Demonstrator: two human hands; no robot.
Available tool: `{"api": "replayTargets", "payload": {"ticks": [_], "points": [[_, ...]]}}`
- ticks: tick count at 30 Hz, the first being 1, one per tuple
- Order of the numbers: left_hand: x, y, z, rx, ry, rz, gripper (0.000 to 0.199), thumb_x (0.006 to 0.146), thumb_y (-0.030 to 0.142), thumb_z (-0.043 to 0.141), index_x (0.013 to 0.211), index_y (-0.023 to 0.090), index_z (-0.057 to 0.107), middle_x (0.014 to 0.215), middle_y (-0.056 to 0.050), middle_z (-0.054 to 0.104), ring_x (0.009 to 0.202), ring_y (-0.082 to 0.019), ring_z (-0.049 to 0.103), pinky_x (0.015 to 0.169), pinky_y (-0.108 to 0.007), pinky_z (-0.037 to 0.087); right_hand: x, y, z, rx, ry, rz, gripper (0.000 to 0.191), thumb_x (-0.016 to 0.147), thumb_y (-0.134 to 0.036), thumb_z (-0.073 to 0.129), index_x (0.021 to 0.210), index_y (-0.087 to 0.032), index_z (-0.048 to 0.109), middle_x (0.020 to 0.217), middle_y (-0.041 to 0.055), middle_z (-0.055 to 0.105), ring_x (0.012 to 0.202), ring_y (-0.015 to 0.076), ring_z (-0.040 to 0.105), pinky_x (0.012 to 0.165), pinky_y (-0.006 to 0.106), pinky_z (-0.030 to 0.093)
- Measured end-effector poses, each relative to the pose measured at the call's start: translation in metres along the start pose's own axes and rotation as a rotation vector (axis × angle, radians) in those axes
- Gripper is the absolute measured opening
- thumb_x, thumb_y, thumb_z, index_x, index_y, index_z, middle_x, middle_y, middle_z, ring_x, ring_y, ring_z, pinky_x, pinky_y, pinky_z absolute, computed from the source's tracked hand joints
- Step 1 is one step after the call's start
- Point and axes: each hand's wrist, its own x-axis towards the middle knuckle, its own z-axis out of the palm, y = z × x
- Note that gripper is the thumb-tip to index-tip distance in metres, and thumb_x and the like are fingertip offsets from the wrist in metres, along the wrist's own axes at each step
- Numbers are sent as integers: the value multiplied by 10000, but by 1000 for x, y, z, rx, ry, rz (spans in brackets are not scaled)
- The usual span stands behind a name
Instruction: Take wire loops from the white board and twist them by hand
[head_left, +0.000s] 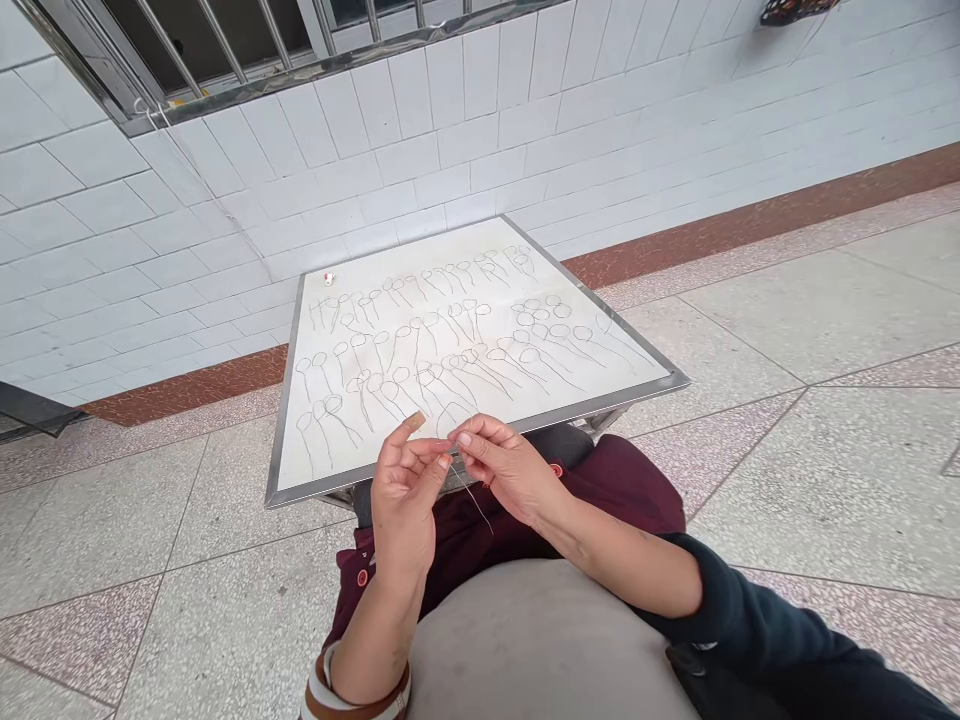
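Observation:
My left hand (409, 490) and my right hand (510, 465) meet at the fingertips just in front of the table's near edge. Both pinch a thin wire (472, 498), whose loose end hangs down below the fingers toward my lap. A faint loop of it seems to rise above the fingertips. Beyond my hands, a white table (300, 478) with a metal rim bears several looped wires (401, 375) with long tails, laid out in rows.
A small white and red object (329, 279) lies near the table's far left corner. Behind the table stands a white tiled wall (480, 140) with a barred window (225, 45). Speckled floor tiles (862, 480) lie at both sides.

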Motion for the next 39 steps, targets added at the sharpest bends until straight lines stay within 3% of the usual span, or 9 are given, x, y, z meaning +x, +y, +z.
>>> {"api": "replayTargets", "payload": {"ticks": [4,9,19,24,29,34,39], "points": [[0,1,1,10,-8,10,432,773,221,742,1190,245,630,874,-10,683,876,-128,630,895,-273,459,0,0,0,22,-22,-3,257,726,-404,777,759,-188,642,660,-38,532,561,75,375,485,212,274],[0,3,3,19,19,11,325,831,307,690,1143,225,655,806,2,640,734,-112,612,804,-282,491,-1,-1,-1,35,-17,0,239,728,-379,781,746,-186,642,687,-29,551,580,78,387,495,213,282],[6,-2,3,129,91,55,308,745,259,769,1036,207,683,730,18,662,667,-110,635,727,-262,520,-1,5,-7,-47,-78,-18,245,782,-416,733,847,-201,633,720,-36,567,558,73,375,489,211,273],[9,-3,1,114,149,108,282,747,227,764,1017,204,686,740,12,680,707,-118,651,740,-257,517,-4,9,-9,-62,-221,112,350,868,-518,610,832,-170,613,701,-26,550,548,65,376,484,208,239],[9,-1,2,109,183,129,267,758,213,751,1016,202,688,720,25,656,705,-110,639,792,-268,510,-6,13,-9,-56,-283,191,303,823,-468,689,890,-178,633,685,-35,518,556,66,379,480,198,208],[7,-4,5,81,270,169,285,748,208,752,1022,202,675,717,30,654,707,-115,647,786,-272,511,-10,16,-3,-229,-266,60,262,893,-461,587,910,-200,582,599,-63,486,531,83,407,503,203,299],[7,-9,7,101,322,212,318,755,201,747,1062,198,665,723,31,665,738,-116,657,806,-272,516,-12,13,5,-770,-177,-230,166,964,-357,470,909,-213,534,626,-52,582,567,104,510,609,235,394]]}}
